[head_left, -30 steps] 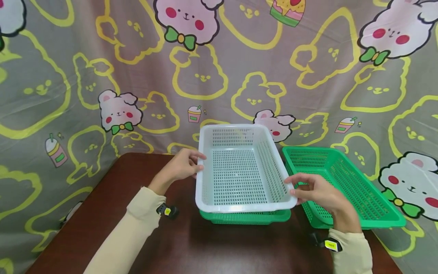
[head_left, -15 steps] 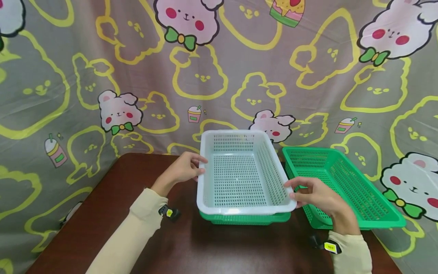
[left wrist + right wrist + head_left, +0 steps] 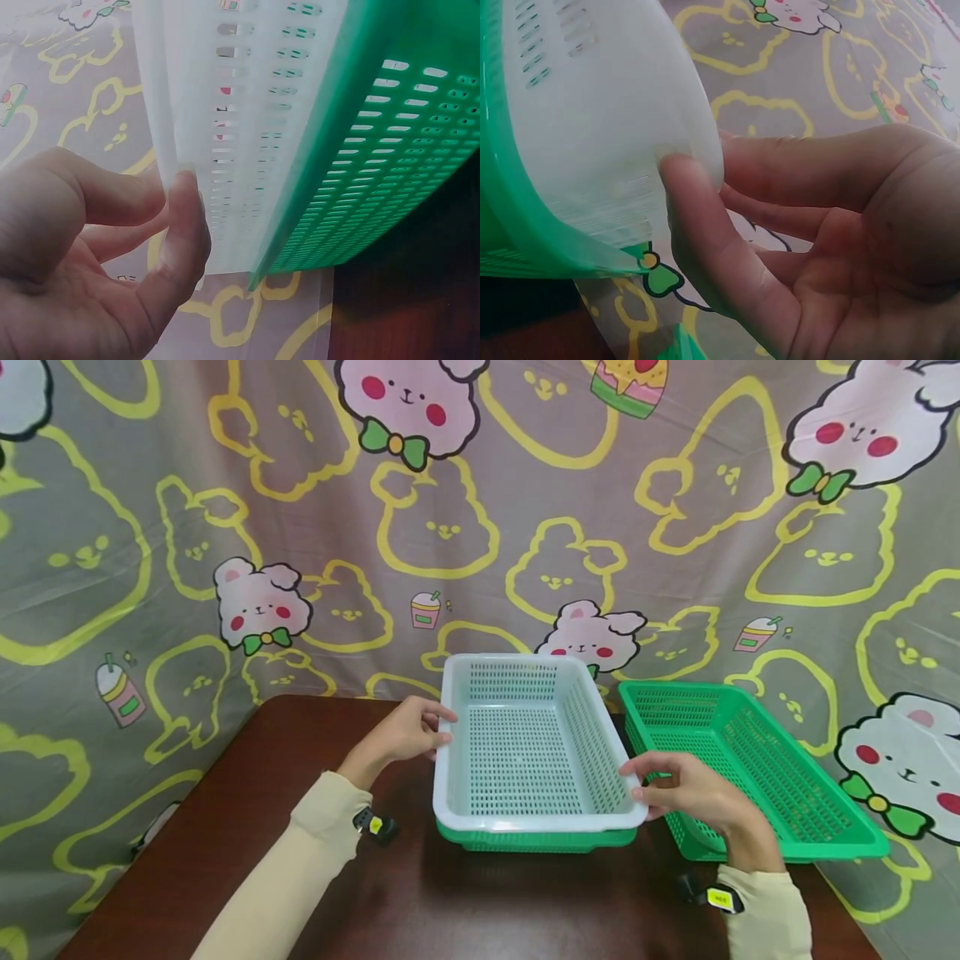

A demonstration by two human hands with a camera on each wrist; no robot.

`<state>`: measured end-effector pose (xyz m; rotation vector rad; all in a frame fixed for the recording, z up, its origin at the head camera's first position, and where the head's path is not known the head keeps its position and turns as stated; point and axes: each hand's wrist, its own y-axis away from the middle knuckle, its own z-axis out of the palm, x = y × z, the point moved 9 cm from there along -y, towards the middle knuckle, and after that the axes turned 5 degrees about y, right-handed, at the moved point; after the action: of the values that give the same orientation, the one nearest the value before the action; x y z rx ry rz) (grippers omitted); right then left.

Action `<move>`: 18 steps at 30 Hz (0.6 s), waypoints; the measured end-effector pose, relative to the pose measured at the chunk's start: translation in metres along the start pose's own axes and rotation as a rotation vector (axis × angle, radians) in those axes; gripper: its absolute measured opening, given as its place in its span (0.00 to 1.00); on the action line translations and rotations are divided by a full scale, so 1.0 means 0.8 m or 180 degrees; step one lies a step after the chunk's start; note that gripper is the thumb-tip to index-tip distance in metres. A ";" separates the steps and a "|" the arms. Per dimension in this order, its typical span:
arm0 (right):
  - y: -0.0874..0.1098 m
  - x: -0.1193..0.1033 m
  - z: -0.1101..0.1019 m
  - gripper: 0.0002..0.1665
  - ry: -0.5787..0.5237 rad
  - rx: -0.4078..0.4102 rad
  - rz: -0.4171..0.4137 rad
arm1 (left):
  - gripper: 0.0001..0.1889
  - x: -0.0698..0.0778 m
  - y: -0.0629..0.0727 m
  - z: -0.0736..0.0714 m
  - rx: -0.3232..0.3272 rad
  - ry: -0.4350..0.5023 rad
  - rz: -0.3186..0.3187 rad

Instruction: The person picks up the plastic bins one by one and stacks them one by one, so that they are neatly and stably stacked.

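A white slotted plastic basket (image 3: 517, 760) sits partly inside a green basket (image 3: 547, 840), whose front rim shows beneath it in the head view. My left hand (image 3: 405, 731) pinches the white basket's left rim between thumb and fingers. At the near right corner, my right hand (image 3: 690, 789) pinches the same rim. In the left wrist view the white wall (image 3: 232, 135) goes down into the green basket (image 3: 375, 165), its upper part standing above the green rim. The right wrist view shows the thumb pressed on the outside of the white corner (image 3: 607, 127).
A second green slotted basket (image 3: 757, 768) stands to the right, close to my right hand and wrist. All of it rests on a dark brown table (image 3: 315, 727). Behind the table hangs a grey curtain (image 3: 450, 585) with cartoon rabbits.
The white basket has come down, its far edge most, so it sits lower and more level in the green one. Both hands have kept their grip and moved slightly with it.
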<state>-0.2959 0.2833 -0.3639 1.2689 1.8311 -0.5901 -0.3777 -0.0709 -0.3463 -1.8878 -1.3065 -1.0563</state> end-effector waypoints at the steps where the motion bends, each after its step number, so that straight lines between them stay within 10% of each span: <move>1: 0.000 0.001 0.001 0.28 0.0015 -0.0002 0.0015 | 0.18 -0.001 -0.001 0.001 -0.0007 0.0007 -0.0005; 18: -0.006 0.013 0.007 0.26 0.0182 -0.0014 0.0271 | 0.17 -0.018 -0.012 0.014 -0.0119 0.0026 0.0000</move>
<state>-0.2998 0.2830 -0.3759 1.3662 1.8138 -0.5077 -0.3862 -0.0650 -0.3639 -1.9089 -1.2905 -1.0943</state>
